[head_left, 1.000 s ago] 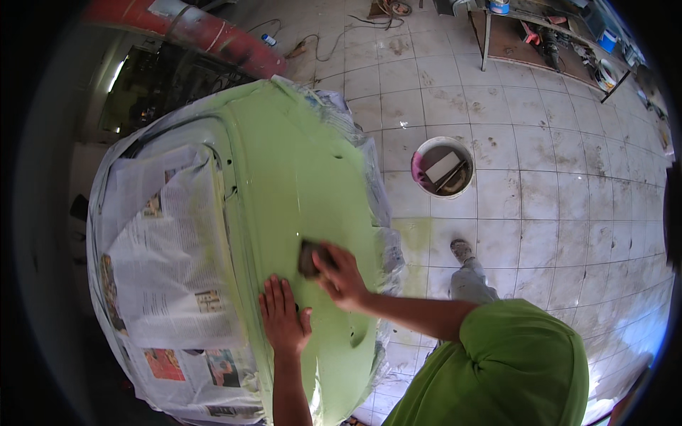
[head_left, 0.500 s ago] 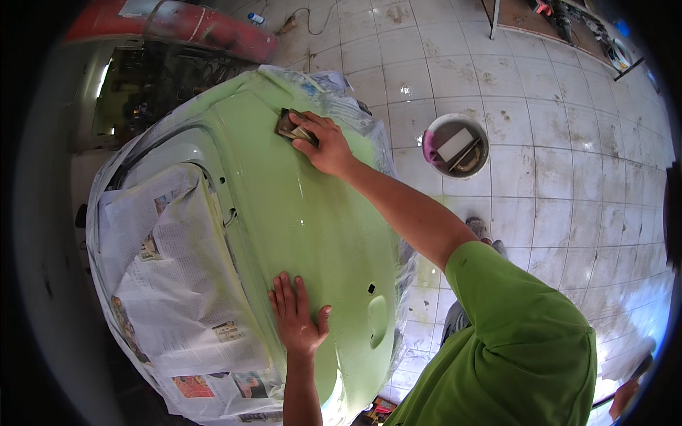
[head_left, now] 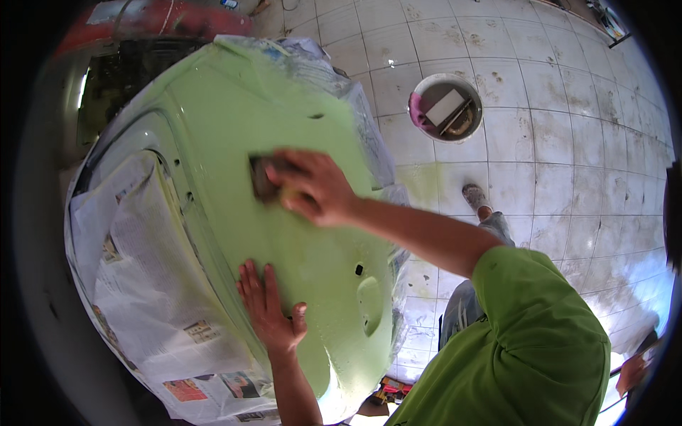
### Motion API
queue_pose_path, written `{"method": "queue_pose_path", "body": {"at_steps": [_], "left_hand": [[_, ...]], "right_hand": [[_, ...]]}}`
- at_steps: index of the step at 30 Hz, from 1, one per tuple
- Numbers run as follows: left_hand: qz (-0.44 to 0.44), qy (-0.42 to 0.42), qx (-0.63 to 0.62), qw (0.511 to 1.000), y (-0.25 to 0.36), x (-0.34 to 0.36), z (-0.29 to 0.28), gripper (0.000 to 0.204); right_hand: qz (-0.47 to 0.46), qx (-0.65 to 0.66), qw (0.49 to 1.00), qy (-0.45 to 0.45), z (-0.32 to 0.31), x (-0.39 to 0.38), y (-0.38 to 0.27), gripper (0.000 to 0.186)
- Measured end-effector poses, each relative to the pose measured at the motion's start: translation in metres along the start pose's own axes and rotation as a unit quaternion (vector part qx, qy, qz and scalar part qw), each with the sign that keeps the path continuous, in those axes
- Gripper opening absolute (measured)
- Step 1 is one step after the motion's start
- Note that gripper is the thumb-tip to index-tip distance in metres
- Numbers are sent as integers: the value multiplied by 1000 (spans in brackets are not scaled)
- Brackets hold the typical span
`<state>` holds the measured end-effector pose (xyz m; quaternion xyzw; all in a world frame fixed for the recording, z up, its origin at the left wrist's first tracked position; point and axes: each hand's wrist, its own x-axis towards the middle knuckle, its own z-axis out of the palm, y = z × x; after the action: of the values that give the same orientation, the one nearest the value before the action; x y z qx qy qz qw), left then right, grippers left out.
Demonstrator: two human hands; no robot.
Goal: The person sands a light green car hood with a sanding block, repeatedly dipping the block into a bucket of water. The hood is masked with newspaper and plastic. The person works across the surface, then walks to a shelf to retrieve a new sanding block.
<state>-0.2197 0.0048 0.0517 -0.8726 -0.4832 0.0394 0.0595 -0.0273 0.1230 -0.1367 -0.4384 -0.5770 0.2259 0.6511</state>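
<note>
A light green car body panel (head_left: 312, 263) with a wet sheen lies in front of me. My right hand (head_left: 318, 186), blurred by motion, grips a dark sanding block (head_left: 264, 179) and holds it against the middle of the panel. A yellowish part shows under the fingers; the palm hides the rest of the block. Lower down, my left hand (head_left: 271, 307) rests flat on the green surface with its fingers stretched out, holding nothing. It is close to the edge of the papered window opening.
Newspaper masking (head_left: 163, 284) covers the window at left, and plastic sheeting (head_left: 373, 135) hangs along the panel's far right edge. On the tiled floor (head_left: 568, 184) stands a round bucket (head_left: 418, 86) of dark water with a white block and pink cloth. A red bumper-like part (head_left: 192, 20) lies at the far left.
My right hand has slid the sanding block toward me, uncovering a dark slot in the far part of the panel. My left hand stays flat on the panel; the whole view has shifted.
</note>
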Motion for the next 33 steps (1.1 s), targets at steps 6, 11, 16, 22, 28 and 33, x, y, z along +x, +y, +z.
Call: {"method": "queue_pose_path", "body": {"at_steps": [6, 11, 16, 22, 28, 33], "left_hand": [[20, 26, -17, 999, 4, 14, 4, 87], [-2, 40, -56, 998, -3, -2, 3, 89], [0, 34, -51, 998, -3, -5, -1, 89], [21, 43, -39, 998, 5, 13, 2, 88], [-1, 27, -29, 999, -4, 3, 4, 89], [6, 20, -18, 1000, -3, -2, 3, 91]], "right_hand": [[124, -43, 976, 172, 2, 47, 18, 56], [78, 34, 995, 43, 23, -180, -121, 60], [-11, 37, 998, 54, 12, -131, -68, 61], [74, -60, 986, 140, -9, 67, 45, 55], [120, -49, 990, 56, 29, -123, -85, 60], [25, 48, 999, 8, 8, -167, -82, 58]]}}
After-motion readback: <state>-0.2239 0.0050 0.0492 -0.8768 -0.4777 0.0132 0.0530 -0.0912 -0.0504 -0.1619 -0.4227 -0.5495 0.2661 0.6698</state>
